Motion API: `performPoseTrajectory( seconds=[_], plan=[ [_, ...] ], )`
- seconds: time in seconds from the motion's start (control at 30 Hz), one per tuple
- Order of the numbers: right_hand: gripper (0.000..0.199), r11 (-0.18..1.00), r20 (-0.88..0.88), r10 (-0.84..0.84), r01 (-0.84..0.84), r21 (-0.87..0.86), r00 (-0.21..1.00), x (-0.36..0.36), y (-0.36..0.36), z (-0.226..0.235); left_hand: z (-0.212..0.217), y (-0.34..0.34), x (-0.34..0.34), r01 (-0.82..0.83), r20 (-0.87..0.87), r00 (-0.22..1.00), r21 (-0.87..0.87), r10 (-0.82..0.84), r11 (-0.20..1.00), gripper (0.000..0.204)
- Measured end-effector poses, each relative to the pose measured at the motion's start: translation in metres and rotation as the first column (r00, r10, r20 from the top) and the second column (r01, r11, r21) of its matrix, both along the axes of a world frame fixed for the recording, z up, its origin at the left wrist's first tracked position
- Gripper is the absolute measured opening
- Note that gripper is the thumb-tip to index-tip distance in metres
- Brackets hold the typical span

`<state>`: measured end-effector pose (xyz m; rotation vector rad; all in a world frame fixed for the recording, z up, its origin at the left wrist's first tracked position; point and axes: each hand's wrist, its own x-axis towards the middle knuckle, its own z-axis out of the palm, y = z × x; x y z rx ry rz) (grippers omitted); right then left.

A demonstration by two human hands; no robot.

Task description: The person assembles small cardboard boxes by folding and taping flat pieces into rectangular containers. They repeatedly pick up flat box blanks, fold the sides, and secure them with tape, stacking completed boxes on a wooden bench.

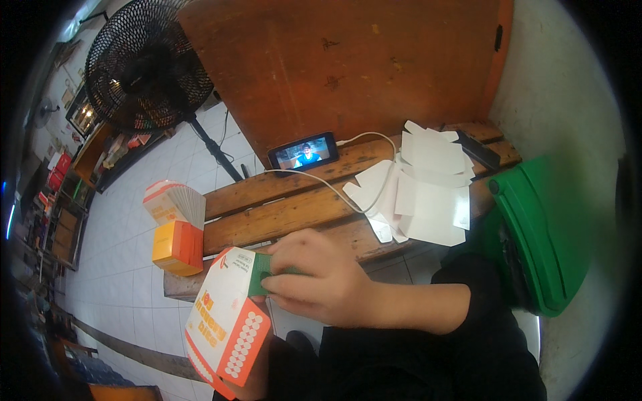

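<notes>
An orange and white carton (224, 327) is held low in front of me, its open end turned up toward the bench. My right hand (321, 277) presses a green packet (257, 274) into that open end, fingers curled over the packet. My left hand (259, 364) supports the carton from below and is almost wholly hidden behind it; only a sliver shows at the carton's lower right edge.
A wooden bench (287, 214) carries a fanned stack of flat cartons (175, 202) on an orange box (177, 248), a phone (302, 152) with a white cable (334, 187), and white flat blanks (424, 194). A green bin (542, 234) stands right, a black fan (147, 60) far left.
</notes>
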<state>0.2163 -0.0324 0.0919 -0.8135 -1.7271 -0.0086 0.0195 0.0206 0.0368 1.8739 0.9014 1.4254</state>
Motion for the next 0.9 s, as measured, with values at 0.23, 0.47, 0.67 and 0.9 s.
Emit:
performPoseTrajectory(
  seconds=[0.23,0.47,0.67,0.9],
  plan=[
    [0.028,0.999,-0.006,0.002,-0.002,-0.049,1.000,-0.010,0.001,-0.011,0.003,-0.001,0.000,0.038,0.038,0.999,-0.162,-0.032,0.986,0.045],
    [0.034,0.995,0.114,-0.057,0.065,-0.071,0.992,-0.009,0.003,-0.007,0.009,-0.006,0.012,0.198,0.423,0.901,-0.210,-0.094,0.957,0.044],
    [0.037,1.000,0.065,-0.001,0.002,-0.012,0.998,-0.004,-0.002,0.001,0.009,-0.003,0.011,0.150,-0.221,0.968,0.121,-0.121,0.981,0.046],
    [0.032,0.994,0.089,-0.105,0.103,0.031,0.990,0.001,0.000,-0.002,0.005,-0.011,0.015,0.165,-0.218,0.968,0.173,-0.126,0.971,0.082]
  ],
)
